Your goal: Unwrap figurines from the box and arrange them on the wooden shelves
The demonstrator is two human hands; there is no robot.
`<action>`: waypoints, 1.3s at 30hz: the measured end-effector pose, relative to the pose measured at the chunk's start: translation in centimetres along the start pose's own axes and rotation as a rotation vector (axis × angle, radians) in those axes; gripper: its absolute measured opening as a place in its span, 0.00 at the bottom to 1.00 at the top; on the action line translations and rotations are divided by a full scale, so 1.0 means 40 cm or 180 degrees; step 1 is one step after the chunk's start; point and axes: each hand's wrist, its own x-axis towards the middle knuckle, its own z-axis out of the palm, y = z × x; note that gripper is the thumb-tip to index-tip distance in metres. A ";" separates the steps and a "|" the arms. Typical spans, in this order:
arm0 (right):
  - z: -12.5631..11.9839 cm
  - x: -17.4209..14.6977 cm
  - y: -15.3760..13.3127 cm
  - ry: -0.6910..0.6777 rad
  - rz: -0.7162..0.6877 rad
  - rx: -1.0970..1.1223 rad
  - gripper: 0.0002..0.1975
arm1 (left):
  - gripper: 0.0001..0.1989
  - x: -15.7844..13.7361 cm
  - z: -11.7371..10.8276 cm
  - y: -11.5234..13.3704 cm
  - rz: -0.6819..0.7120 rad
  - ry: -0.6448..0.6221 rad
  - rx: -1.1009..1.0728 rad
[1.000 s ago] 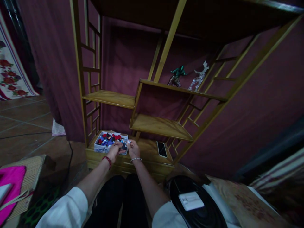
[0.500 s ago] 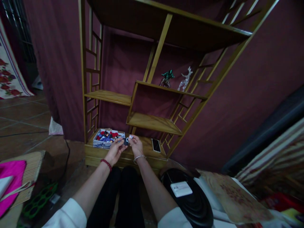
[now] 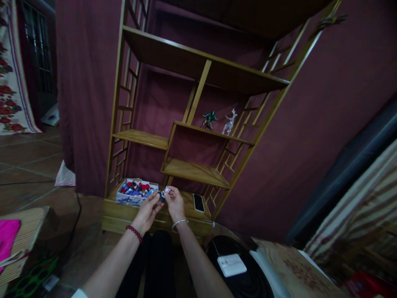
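My left hand [image 3: 150, 210], with a red bead bracelet at its wrist, pinches a small dark rounded piece [image 3: 161, 197]. My right hand [image 3: 175, 205], wearing a silver bangle, has its fingers closed on a small white-and-pink figurine [image 3: 167, 190]. The two pieces meet or overlap between my fingertips; I cannot tell whether they are joined. Just left of and behind my hands, an open printed box [image 3: 129, 200] sits on the low base of the wooden shelf, filled with several small red, blue and white figurines [image 3: 136, 189].
On the wooden shelf unit [image 3: 195, 171] stand a green figure [image 3: 209, 120] and a clear deer figurine [image 3: 230, 122]. A phone [image 3: 198, 203] lies on the base at right. A black round stool [image 3: 245, 279] carries a white box [image 3: 231, 265]. A bamboo-topped table [image 3: 29, 225] is at left.
My view has tilted up, showing more of the upper shelf. Both hands stay together in front of the shelf, and the pieces have turned slightly between my fingers.
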 end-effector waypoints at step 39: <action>-0.040 -0.043 -0.032 -0.1070 -0.0026 -0.0622 0.11 | 0.08 -0.062 -0.043 -0.043 -0.0904 0.0044 -0.1149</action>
